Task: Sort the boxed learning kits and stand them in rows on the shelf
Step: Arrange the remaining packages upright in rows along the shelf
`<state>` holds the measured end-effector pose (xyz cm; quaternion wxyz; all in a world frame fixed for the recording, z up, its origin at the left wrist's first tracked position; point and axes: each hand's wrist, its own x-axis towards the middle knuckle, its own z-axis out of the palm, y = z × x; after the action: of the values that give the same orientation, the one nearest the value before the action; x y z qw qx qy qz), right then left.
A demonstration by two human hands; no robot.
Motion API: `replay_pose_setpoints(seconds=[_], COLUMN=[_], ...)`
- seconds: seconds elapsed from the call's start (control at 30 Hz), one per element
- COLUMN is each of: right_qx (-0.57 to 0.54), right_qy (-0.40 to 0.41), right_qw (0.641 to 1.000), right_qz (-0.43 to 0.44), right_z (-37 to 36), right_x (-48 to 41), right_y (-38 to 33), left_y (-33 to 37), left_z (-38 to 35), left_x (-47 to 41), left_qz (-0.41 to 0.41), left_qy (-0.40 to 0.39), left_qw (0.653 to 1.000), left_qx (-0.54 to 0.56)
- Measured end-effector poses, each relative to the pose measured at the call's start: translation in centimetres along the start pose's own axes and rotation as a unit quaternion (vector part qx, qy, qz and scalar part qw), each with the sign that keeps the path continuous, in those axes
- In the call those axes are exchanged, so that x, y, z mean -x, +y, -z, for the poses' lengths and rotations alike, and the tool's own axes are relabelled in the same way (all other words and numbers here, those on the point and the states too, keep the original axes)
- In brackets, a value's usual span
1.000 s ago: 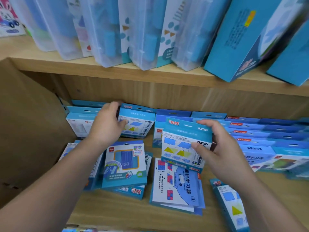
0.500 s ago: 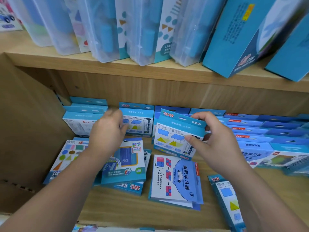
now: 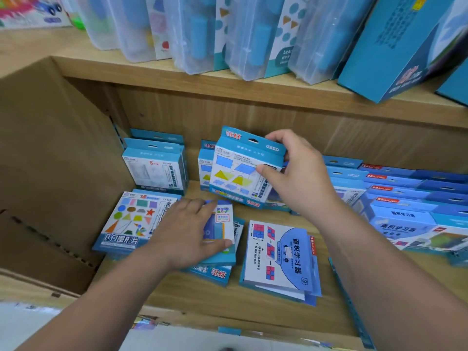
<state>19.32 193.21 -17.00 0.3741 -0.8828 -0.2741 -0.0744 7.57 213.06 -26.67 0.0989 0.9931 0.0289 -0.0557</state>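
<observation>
Nearest, at about 6 o'clock, the front of the shelf (image 3: 202,297) is still cluttered: a flat booklet kit (image 3: 281,254) lies face up, and another kit at the right edge is cut off by the right forearm. Just beyond, at 9 o'clock, the left hand (image 3: 187,236) lies flat with fingers spread on a small stack of number kits (image 3: 222,224), pressing rather than gripping. A shapes kit (image 3: 129,221) lies flat beside it. These loose kits are, by my reading, what is left to sort.

Further in, the right hand (image 3: 296,178) has its fingers closed on a geometry kit (image 3: 243,171), thumb on the face, holding it nearly upright against another standing kit at 12 o'clock. A row of standing kits (image 3: 154,165) at 11 o'clock looks done, and leaning rows (image 3: 405,188) fill 2 o'clock; how tidy those are is hard to make out.

Whether the held kit's base touches the shelf is hidden. The upper shelf's cases (image 3: 253,34) are blurred.
</observation>
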Motion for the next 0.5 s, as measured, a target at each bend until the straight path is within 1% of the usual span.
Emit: replay_pose_setpoints(seconds=[0.1,0.23,0.3,0.4,0.43,0.5], right_qx=[0.042,0.063,0.073,0.137,0.155,0.186], right_qy=[-0.028,-0.041,-0.037,-0.035,-0.030,-0.023], right_qw=[0.998,0.996,0.995,0.987,0.984,0.978], right_qz=[0.024,0.038,0.053,0.072,0.079,0.092], right_z=[-1.4,-3.2,-3.8,-4.6,-4.9,-5.7], right_x=[-0.9,-1.5,-1.8,-2.2,-2.3,-2.4], right_y=[-0.4,-0.6,-0.6,-0.2,-0.1,0.2], left_y=[-0.2,-0.2,-0.1,-0.6,-0.8,-1.2], left_z=[-0.3,-0.5,-0.9,-1.8,-2.1,-2.4], left_x=[0.7,1.6,2.3,3.3,3.6,4.4], left_qz=[-0.012,0.004,0.010,0.003,0.001,-0.006], left_qy=[0.011,0.026,0.080,0.181,0.191,0.182], left_qw=[1.000,0.999,0.997,0.983,0.981,0.983], left_qx=[-0.001,0.019,0.013,0.026,0.035,0.038])
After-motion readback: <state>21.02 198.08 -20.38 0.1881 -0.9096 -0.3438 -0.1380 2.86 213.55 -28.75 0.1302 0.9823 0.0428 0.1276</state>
